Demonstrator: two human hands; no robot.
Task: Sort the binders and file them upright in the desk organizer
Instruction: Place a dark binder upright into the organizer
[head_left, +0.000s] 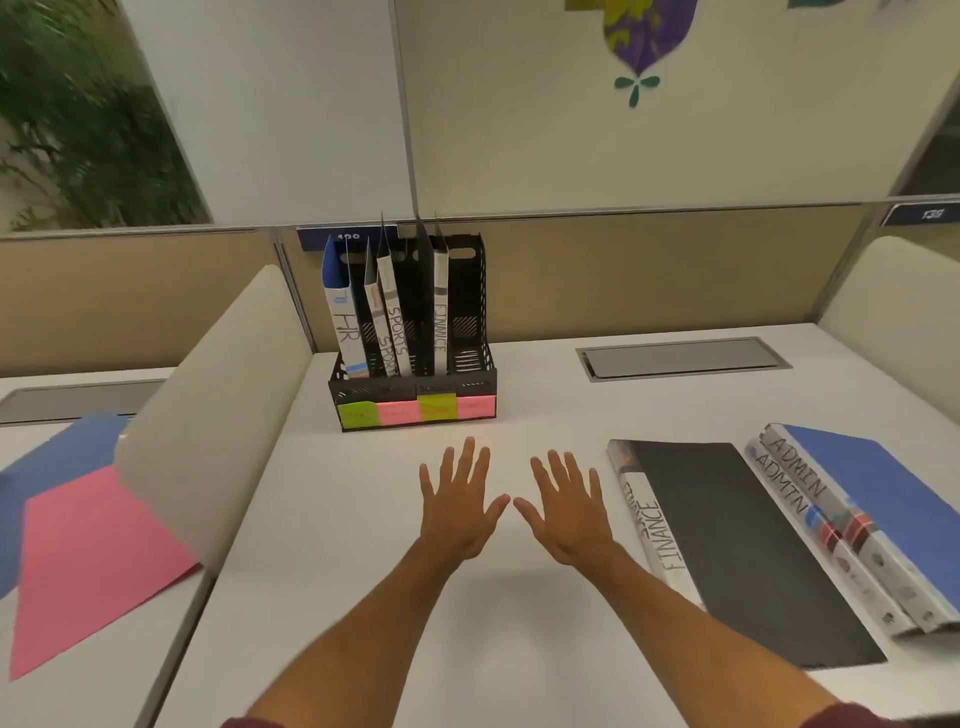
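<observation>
A black mesh desk organizer (470, 387) stands at the back of the white desk, with green, pink and yellow sticky labels on its front. Upright in it are a blue HR binder (344, 322), two SPORTS binders (390, 325) and a black FINANCE binder (439, 317); its rightmost slot shows no binder. Flat on the desk to the right lie a black FINANCE binder (737, 551) and two stacked blue ADMIN binders (878, 509). My left hand (460, 506) and my right hand (563, 512) hover side by side in front of the organizer, palms down, fingers spread, holding nothing.
A curved white divider (208, 415) borders the desk on the left. Beyond it, pink (88, 566) and blue sheets lie on the neighbouring desk. A grey cable hatch (680, 358) is set into the desk at the back right. Partition walls rise behind.
</observation>
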